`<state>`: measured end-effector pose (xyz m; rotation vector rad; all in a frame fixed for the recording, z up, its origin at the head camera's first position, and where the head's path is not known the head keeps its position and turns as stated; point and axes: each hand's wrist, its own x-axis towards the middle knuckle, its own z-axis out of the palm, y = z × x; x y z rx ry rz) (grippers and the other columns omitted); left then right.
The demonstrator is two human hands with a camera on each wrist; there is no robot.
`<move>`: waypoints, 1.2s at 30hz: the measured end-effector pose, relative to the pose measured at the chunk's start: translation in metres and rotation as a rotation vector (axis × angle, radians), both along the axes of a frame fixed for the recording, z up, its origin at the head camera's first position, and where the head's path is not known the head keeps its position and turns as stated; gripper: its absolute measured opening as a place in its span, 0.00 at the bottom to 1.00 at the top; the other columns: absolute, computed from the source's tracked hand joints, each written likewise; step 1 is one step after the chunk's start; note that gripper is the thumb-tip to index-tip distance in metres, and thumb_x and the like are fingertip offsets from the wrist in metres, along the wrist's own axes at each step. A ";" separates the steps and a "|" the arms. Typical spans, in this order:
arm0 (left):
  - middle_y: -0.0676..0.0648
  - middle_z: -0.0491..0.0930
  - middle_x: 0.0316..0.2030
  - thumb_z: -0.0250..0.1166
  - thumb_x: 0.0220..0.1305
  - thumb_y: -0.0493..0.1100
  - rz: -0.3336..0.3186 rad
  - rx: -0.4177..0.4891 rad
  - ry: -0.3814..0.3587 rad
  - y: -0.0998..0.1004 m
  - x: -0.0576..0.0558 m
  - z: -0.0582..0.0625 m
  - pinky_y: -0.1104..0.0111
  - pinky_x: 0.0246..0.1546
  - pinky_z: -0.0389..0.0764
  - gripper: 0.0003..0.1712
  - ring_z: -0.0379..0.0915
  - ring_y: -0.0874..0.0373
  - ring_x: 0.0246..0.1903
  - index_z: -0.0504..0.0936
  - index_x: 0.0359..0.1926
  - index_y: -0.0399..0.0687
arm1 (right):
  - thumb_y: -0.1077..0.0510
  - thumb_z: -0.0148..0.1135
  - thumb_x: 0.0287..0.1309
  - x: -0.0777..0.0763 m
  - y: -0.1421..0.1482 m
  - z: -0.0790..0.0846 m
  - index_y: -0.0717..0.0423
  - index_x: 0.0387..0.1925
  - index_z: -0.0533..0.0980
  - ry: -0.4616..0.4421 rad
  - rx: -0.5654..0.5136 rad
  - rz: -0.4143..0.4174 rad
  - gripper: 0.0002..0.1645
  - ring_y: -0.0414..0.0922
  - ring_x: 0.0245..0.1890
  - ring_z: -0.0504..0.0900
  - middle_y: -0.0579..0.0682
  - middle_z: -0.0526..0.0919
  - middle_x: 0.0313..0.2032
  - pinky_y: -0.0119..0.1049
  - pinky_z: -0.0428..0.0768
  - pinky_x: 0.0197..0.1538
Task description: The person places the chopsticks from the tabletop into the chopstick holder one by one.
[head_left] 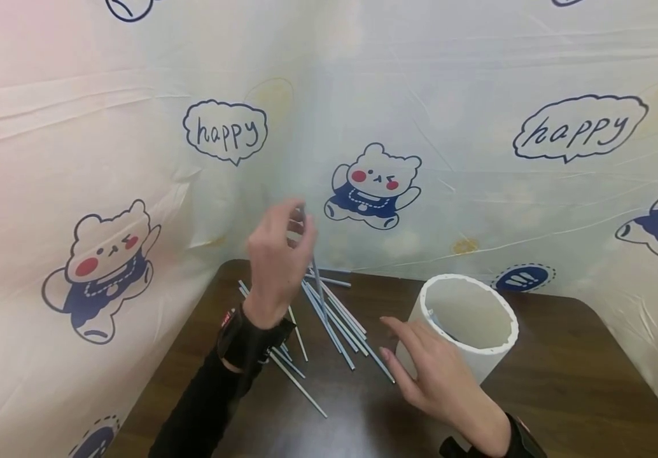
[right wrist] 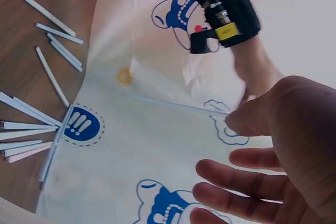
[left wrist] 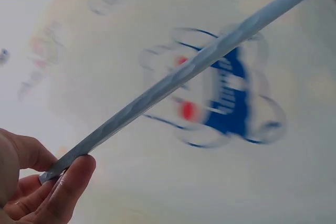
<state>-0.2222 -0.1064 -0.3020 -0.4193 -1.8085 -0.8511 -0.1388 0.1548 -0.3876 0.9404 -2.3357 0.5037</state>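
A long thin blue stick [left wrist: 173,82], with a spiral twist along its surface, is pinched near one end by my left hand [head_left: 277,254]. In the head view the stick hangs down from the fingers over the other sticks; whether its lower end touches them I cannot tell. My right hand [head_left: 434,369] is open, its fingers spread and holding nothing, just in front of a white cylindrical container [head_left: 489,364]. Something bluish shows inside the container. Several thin sticks [head_left: 380,364], blue, white and pink, lie scattered on the table between the hands.
The dark wooden table [head_left: 363,420] stands against a pale curtain [head_left: 449,76] printed with cartoon bears and words, which surrounds it at the back and sides. More sticks [head_left: 300,389] lie at the left, partly behind my left forearm.
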 end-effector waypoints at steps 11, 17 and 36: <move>0.38 0.88 0.33 0.72 0.63 0.31 -0.106 -0.067 0.381 0.032 0.069 0.034 0.69 0.27 0.87 0.11 0.90 0.51 0.31 0.83 0.46 0.31 | 0.48 0.67 0.69 0.005 -0.002 0.012 0.52 0.65 0.77 0.027 -0.078 0.027 0.27 0.38 0.38 0.86 0.43 0.89 0.42 0.32 0.86 0.37; 0.37 0.90 0.33 0.70 0.67 0.34 -0.188 -0.083 0.523 0.044 0.093 0.031 0.71 0.29 0.87 0.10 0.90 0.53 0.28 0.84 0.42 0.28 | 0.42 0.56 0.77 0.011 -0.009 0.019 0.54 0.63 0.78 0.110 -0.125 0.087 0.25 0.38 0.35 0.84 0.43 0.87 0.41 0.30 0.83 0.37; 0.38 0.88 0.32 0.67 0.70 0.37 -0.378 -0.074 0.554 0.066 0.110 0.016 0.69 0.36 0.90 0.10 0.89 0.54 0.31 0.79 0.41 0.31 | 0.52 0.58 0.78 0.005 0.001 0.038 0.61 0.40 0.87 0.377 -0.305 0.205 0.19 0.41 0.29 0.80 0.49 0.87 0.32 0.29 0.78 0.32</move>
